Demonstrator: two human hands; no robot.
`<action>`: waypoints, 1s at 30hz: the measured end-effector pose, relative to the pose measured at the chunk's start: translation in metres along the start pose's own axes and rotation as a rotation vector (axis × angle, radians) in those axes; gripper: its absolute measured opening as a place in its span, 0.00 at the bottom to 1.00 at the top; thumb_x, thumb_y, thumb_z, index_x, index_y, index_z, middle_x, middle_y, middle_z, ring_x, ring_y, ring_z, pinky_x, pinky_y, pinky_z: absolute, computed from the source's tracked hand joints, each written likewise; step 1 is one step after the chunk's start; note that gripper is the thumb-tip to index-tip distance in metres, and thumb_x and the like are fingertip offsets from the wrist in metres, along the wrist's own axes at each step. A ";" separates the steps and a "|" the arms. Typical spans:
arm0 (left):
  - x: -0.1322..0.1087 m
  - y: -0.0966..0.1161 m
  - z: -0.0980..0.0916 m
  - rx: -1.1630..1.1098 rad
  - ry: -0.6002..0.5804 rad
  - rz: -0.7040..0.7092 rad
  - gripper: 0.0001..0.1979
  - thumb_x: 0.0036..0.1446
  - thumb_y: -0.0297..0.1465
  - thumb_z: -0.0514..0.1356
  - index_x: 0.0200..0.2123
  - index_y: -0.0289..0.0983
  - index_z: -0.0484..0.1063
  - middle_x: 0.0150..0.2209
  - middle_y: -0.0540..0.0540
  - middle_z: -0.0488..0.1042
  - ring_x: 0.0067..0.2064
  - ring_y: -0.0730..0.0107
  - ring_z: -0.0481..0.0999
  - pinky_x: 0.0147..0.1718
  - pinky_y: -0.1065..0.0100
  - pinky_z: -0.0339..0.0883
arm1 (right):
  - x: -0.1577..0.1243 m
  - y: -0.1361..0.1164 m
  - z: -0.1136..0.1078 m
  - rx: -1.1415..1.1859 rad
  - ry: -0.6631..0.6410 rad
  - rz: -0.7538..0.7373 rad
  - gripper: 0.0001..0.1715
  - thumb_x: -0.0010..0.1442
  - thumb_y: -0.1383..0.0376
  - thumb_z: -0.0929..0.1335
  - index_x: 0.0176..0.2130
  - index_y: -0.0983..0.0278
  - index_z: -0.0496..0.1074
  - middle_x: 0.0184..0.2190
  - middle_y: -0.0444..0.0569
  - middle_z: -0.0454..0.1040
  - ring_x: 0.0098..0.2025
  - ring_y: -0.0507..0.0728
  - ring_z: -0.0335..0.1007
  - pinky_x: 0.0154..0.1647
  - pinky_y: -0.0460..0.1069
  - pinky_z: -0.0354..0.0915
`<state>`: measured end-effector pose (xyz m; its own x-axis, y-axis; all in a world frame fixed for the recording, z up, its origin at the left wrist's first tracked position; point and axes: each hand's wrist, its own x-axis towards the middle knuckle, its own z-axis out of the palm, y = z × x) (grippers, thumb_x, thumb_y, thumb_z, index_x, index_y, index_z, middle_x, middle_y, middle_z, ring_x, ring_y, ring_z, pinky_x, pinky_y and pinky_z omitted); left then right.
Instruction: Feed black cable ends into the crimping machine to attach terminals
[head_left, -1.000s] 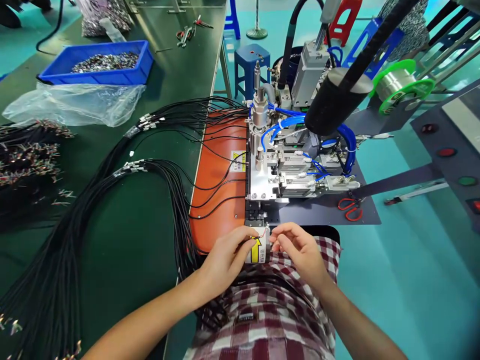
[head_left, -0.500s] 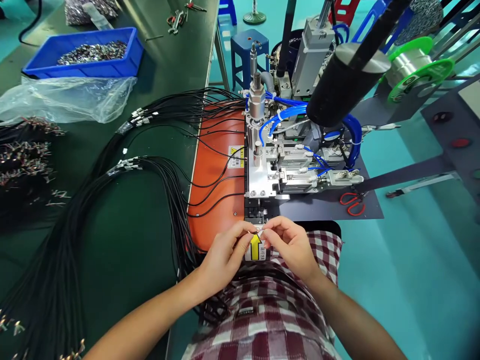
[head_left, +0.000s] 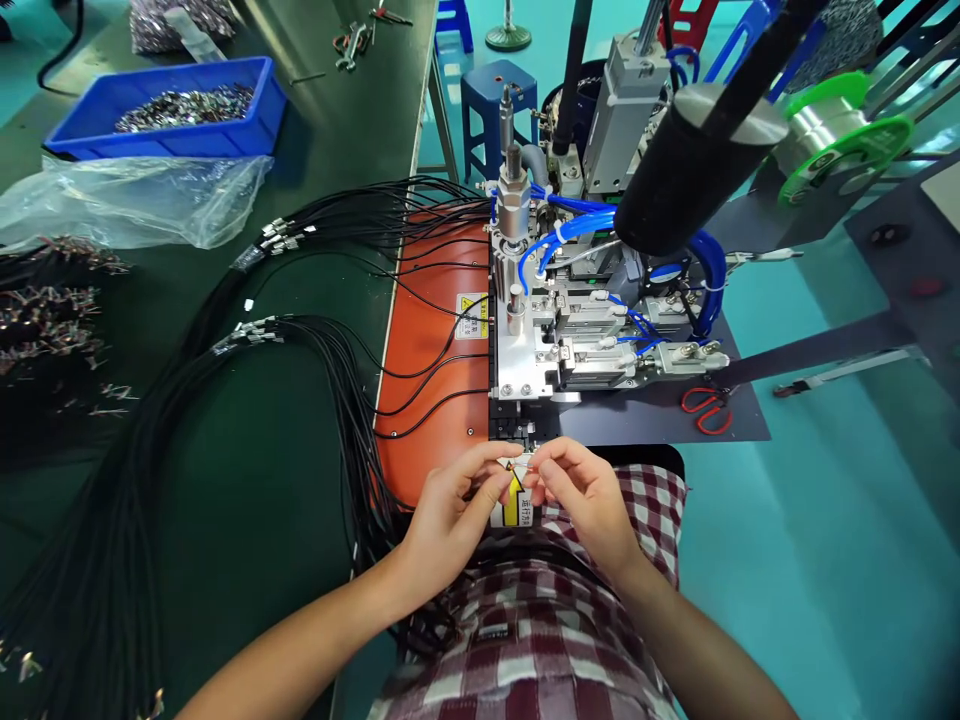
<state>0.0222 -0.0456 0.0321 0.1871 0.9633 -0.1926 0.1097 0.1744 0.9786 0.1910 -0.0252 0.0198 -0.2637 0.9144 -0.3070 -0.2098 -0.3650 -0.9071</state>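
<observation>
Just in front of the machine's near end, my left hand (head_left: 454, 512) and my right hand (head_left: 586, 505) meet with fingertips pinched. Between them are the thin wire ends (head_left: 514, 465) of a cable, very small in the view. My left thumb and forefinger close on them from one side, and my right thumb and forefinger pinch them from the other. Directly beneath the fingers is a white label with a yellow arrow (head_left: 513, 500). The machine (head_left: 521, 350) has metal clamps and blue air hoses, and several black cables run into its left side across an orange plate (head_left: 435, 400).
Bundled black cables (head_left: 142, 480) cover the green table's left part. A blue bin (head_left: 262, 110) of small metal parts stands behind a clear plastic bag (head_left: 165, 195). Red-handled scissors (head_left: 706, 410) lie right of the machine. A black cylinder (head_left: 686, 175) overhangs it, near a wire spool (head_left: 844, 135).
Both hands remain together at the same place, with slight finger shifts. My right fingers have curled a little more around the wire ends.
</observation>
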 end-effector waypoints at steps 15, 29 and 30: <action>-0.004 0.001 -0.003 -0.039 -0.094 0.105 0.14 0.65 0.28 0.54 0.53 0.39 0.66 0.38 0.46 0.77 0.39 0.71 0.76 0.38 0.71 0.69 | 0.001 0.002 0.001 0.073 -0.058 0.036 0.14 0.59 0.55 0.70 0.32 0.64 0.72 0.25 0.43 0.72 0.23 0.49 0.65 0.26 0.45 0.63; -0.006 -0.001 -0.002 -0.191 -0.057 0.002 0.14 0.66 0.32 0.54 0.54 0.39 0.64 0.30 0.50 0.71 0.34 0.73 0.72 0.36 0.71 0.66 | -0.003 0.007 0.009 0.089 -0.095 0.015 0.11 0.60 0.58 0.70 0.31 0.63 0.70 0.23 0.41 0.70 0.23 0.48 0.63 0.26 0.45 0.63; -0.005 0.000 -0.001 -0.237 -0.065 -0.015 0.14 0.65 0.32 0.54 0.54 0.39 0.64 0.30 0.51 0.71 0.33 0.74 0.72 0.34 0.71 0.66 | -0.003 0.008 0.011 0.078 -0.095 0.011 0.12 0.60 0.58 0.70 0.31 0.63 0.69 0.23 0.42 0.70 0.23 0.48 0.63 0.26 0.45 0.63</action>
<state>0.0200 -0.0502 0.0330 0.2507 0.9464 -0.2038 -0.1175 0.2387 0.9640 0.1798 -0.0331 0.0169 -0.3533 0.8909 -0.2853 -0.2780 -0.3912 -0.8773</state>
